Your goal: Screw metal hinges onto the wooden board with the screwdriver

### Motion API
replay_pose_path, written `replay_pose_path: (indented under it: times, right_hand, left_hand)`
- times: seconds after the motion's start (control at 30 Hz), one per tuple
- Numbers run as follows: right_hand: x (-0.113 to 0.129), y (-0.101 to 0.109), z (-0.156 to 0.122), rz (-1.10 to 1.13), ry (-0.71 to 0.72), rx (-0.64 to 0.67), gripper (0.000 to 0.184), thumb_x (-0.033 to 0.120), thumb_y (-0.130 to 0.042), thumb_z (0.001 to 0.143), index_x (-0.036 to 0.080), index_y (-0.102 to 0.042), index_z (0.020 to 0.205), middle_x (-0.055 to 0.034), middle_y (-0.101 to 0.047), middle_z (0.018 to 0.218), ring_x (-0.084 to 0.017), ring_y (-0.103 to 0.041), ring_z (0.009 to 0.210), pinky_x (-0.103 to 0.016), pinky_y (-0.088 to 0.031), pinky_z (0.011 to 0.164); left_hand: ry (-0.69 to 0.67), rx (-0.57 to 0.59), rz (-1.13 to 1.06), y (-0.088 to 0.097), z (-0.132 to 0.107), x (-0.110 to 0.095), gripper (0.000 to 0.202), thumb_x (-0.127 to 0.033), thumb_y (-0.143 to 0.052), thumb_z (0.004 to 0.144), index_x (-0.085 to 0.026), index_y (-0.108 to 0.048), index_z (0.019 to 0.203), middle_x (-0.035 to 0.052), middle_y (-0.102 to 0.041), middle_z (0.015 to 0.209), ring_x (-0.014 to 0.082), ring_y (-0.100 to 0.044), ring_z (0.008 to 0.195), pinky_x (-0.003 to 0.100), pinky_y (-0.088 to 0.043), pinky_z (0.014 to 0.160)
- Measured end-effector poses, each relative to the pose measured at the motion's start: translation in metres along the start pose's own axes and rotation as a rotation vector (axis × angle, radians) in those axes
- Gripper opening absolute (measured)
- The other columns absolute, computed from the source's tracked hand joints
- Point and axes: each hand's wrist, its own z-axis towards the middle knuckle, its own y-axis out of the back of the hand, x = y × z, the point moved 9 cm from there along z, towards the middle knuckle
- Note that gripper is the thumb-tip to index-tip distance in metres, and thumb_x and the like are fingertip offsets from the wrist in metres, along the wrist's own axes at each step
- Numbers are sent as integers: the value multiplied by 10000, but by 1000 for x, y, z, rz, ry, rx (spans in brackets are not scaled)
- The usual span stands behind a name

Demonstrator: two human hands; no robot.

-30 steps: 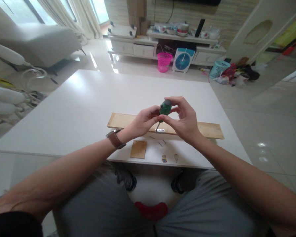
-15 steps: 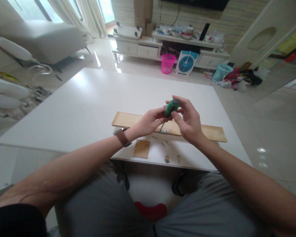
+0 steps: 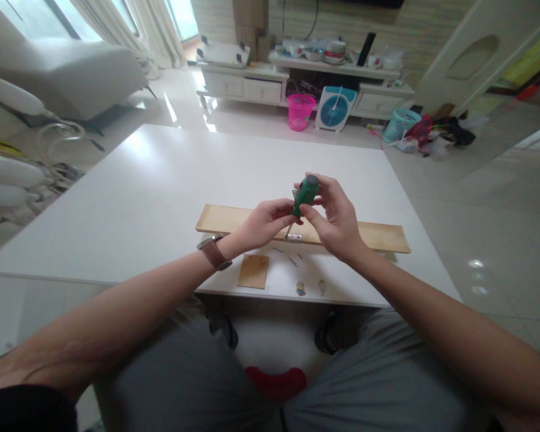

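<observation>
A green screwdriver stands tilted over the wooden board, its shaft reaching down to a small metal bracket at the board's near edge. My right hand is closed round the handle, thumb on the near side. The fingers of my left hand pinch the tool low, where handle meets shaft. Whether the tip sits in a screw is too small to tell. Some metal shows behind the handle, partly hidden. In front of the board lie several screws and a square wooden piece.
Near the front edge of the white table lie a small yellow-and-blue cartoon figure and a small pale item of unclear kind. Across the floor stand a pink basket and a blue box fan.
The screwdriver handle has turned between my fingers, and its green side shows more now. Both hands keep their hold. The whole view has shifted slightly.
</observation>
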Motion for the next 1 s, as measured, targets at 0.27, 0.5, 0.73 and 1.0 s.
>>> replay_pose_path:
  times: [0.27,0.5,0.73,1.0]
  right_hand:
    - [-5,-3,-3,30,-30,-33,528,368,-836,840,298,-617,1315,-20,-722,1207,-194,-716,1032,-380,-647,926]
    - [-7,-7,-5,51,-39,18,497,365,-765,907,309,-580,1365,-53,-727,1246,-228,-720,1143,-418,-632,959]
    - [-14,-6,-6,118,-91,-61,495,395,-917,760,271,-650,1158,17,-739,999,-171,-734,930,-364,-657,884]
    - [-14,-6,-5,92,-103,-22,427,366,-829,846,259,-624,1204,-19,-754,1057,-198,-741,1020,-370,-638,853]
  left_hand:
    - [38,-34,-15,-1,-2,0,336,-435,-861,849,-162,-698,956,60,-740,934,203,-719,907,359,-600,854]
    - [22,39,-1,1,-4,3,327,-484,-765,934,-167,-737,1005,92,-759,1003,232,-722,979,417,-601,926]
    - [33,-26,-2,4,-5,4,359,-455,-843,870,-158,-690,999,73,-746,953,210,-724,928,384,-608,879]
    - [108,70,112,3,-7,21,185,-326,-743,939,-144,-768,964,101,-811,946,223,-776,907,373,-622,868]
